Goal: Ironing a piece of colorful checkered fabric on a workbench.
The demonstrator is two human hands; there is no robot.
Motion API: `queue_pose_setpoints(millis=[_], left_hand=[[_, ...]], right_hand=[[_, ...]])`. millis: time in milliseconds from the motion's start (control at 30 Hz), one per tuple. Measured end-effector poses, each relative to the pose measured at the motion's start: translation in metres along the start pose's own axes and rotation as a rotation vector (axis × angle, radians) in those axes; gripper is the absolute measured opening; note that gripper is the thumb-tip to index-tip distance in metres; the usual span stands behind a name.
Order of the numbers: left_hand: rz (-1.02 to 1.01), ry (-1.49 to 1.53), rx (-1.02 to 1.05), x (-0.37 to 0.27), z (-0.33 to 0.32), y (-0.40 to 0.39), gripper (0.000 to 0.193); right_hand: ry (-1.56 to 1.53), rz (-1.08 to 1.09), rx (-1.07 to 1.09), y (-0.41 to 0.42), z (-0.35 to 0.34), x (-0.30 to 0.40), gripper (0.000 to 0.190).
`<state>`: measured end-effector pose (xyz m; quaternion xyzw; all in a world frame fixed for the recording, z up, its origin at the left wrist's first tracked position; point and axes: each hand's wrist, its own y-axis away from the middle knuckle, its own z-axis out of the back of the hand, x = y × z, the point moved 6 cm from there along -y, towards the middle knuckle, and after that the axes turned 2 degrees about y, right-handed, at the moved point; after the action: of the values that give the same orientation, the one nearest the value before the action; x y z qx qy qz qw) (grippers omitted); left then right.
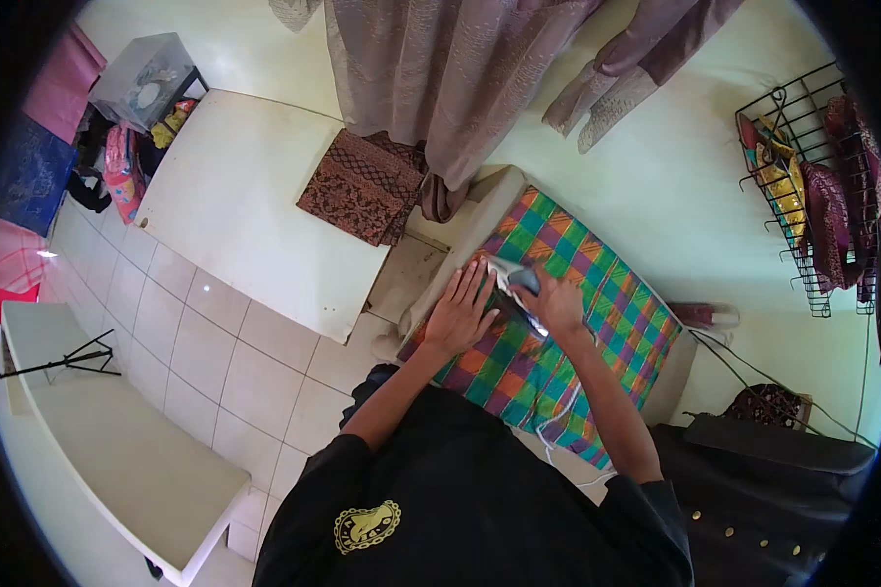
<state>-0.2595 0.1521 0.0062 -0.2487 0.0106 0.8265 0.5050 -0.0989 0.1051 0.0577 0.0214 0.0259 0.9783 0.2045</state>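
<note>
A clothes iron (520, 287), blurred at its edges, rests on or just over a checked cloth (514, 374) in green, orange, purple and blue. My right hand (558, 301) is closed around the iron's handle. Flat on the cloth, just left of the iron's tip, lies my left hand (461, 308) with its fingers spread. The cloth covers a padded surface with a beige border (679, 374). A white cord (558, 420) runs over the cloth's near part and down past its edge.
Left of the padded surface stands a white table (264, 213) bearing a folded brown patterned cloth (363, 187). Curtains (455, 81) hang behind. A wire rack (800, 139) with fabrics is on the right wall, above a black buttoned cover (756, 491). A long bench (139, 440) holds a black tripod (88, 359).
</note>
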Motion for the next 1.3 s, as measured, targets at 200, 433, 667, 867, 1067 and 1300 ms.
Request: queue_pose_setpoints(millis=[200, 433, 667, 867, 1067, 1300], left_hand=[[-0.005, -0.004, -0.009, 0.0, -0.006, -0.001, 0.065], [-0.002, 0.024, -0.041, -0.003, -0.004, 0.004, 0.064], [-0.078, 0.254, -0.093, 0.012, 0.01, 0.009, 0.062], [0.168, 1.041, -0.143, 0.035, 0.025, 0.022, 0.058], [0.303, 0.98, 0.133, 0.032, 0.021, 0.005, 0.061], [-0.517, -0.048, -0.191, -0.004, 0.004, 0.029, 0.057]], right_hand=[[-0.005, -0.281, -0.029, -0.073, 0.0, -0.058, 0.064], [0.02, -0.324, -0.088, -0.083, 0.009, -0.059, 0.073], [-0.206, -0.293, 0.043, -0.016, 0.005, -0.013, 0.057], [-0.205, -0.16, 0.054, 0.084, 0.008, 0.057, 0.053], [-0.198, 0.126, 0.182, 0.145, -0.001, 0.083, 0.044], [-0.197, -0.044, 0.092, 0.165, 0.009, 0.069, 0.05]])
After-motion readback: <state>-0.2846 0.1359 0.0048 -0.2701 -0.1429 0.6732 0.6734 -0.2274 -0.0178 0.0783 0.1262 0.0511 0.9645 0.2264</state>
